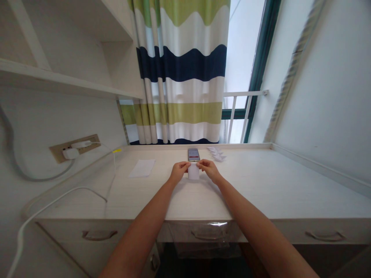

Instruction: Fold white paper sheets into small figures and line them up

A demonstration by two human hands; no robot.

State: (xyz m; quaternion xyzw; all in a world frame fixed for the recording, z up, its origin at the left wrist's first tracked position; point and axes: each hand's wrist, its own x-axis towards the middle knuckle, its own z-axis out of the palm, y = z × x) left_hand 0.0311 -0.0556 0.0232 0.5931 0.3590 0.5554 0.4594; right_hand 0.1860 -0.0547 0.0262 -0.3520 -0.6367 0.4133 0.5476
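A small white piece of paper [193, 172] is held up just above the desk, between my two hands. My left hand [179, 172] pinches its upper left corner, and my right hand [209, 170] pinches the upper right corner. Right behind the paper lies a smartphone [193, 154] with its screen lit; the text on it is too small to read. Several folded white paper pieces [216, 153] lie in a loose row to the right of the phone. Over to the left, flat white paper sheets [142, 168] rest on the desk.
The white desk [275, 181] has drawers along its front and a raised edge at the back. A white cable [78, 189] crosses its left side. Plugs sit in a wall socket [74, 148] at left, below a shelf [72, 83]. A striped curtain [185, 92] hangs behind.
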